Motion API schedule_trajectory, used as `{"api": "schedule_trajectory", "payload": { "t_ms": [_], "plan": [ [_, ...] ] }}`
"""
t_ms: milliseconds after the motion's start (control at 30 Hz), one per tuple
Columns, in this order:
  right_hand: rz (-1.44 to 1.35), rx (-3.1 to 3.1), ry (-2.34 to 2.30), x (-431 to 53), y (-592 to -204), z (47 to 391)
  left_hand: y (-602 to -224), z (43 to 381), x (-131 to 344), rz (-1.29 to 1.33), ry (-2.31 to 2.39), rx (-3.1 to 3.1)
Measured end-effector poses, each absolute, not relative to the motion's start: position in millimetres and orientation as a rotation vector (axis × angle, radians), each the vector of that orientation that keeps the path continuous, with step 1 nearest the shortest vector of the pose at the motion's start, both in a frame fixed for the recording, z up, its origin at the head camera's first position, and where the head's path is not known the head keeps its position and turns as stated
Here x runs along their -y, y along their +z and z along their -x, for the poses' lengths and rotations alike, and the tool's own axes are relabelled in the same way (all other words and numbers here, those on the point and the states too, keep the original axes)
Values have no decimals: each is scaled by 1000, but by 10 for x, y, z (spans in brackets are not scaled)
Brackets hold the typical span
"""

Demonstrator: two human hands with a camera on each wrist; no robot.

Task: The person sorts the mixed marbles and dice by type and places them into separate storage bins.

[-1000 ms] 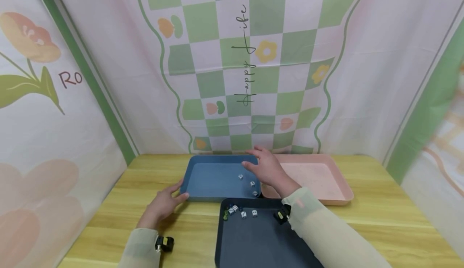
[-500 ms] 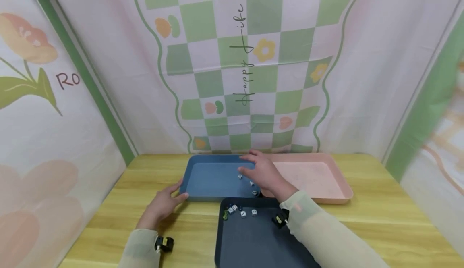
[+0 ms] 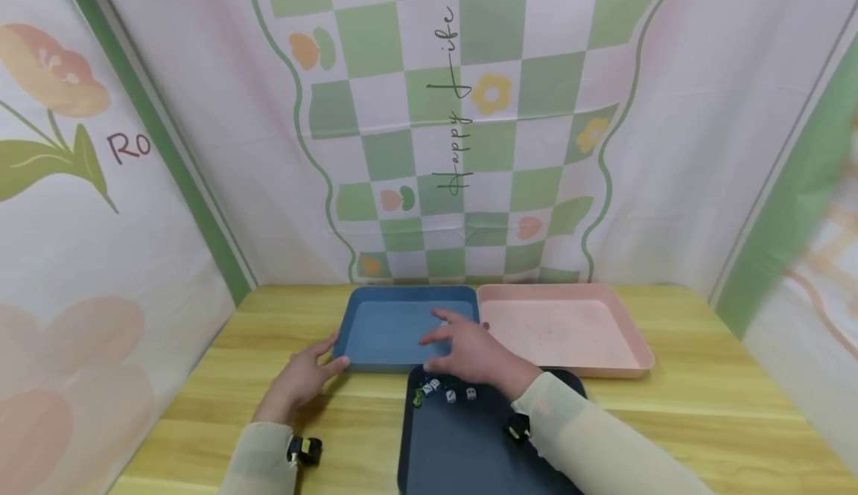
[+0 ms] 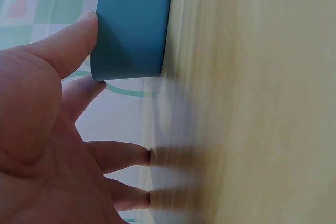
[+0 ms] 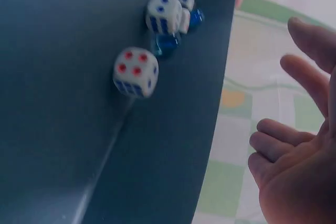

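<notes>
My left hand (image 3: 303,377) is at the near left corner of the blue tray (image 3: 378,331). In the left wrist view its thumb touches the blue tray wall (image 4: 134,19), the index finger lies by the corner, and two other fingertips reach down to the table. My right hand (image 3: 465,350) hovers over the blue tray's right part with fingers spread and nothing between them. One white die (image 3: 445,324) shows past its fingers; the hand hides the rest of that area. Below it, the dark tray (image 3: 482,443) holds several white dice (image 5: 135,72), blue glass pieces (image 5: 167,43) and green pieces (image 3: 418,398).
A pink tray (image 3: 563,327) adjoins the blue tray on the right. All three trays stand on a wooden table (image 3: 362,435). A patterned curtain (image 3: 436,145) hangs close behind the table's far edge.
My right hand has come nearer and lower, from the blue tray's far right edge toward its near right corner, covering dice seen before. My left hand has stayed put.
</notes>
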State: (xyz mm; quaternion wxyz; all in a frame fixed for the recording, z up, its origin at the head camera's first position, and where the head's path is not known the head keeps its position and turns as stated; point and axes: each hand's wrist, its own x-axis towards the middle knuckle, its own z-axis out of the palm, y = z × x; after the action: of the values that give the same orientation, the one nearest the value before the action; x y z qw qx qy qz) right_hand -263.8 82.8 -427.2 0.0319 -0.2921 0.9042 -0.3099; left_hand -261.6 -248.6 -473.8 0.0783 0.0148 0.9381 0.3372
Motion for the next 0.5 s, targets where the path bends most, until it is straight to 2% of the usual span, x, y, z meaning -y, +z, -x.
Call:
{"api": "schedule_trajectory", "payload": {
  "t_ms": [500],
  "plan": [
    [1203, -2670, -519, -688, -4394, 2490, -4725, 2611, 2469, -32, 1022, -2800]
  ]
}}
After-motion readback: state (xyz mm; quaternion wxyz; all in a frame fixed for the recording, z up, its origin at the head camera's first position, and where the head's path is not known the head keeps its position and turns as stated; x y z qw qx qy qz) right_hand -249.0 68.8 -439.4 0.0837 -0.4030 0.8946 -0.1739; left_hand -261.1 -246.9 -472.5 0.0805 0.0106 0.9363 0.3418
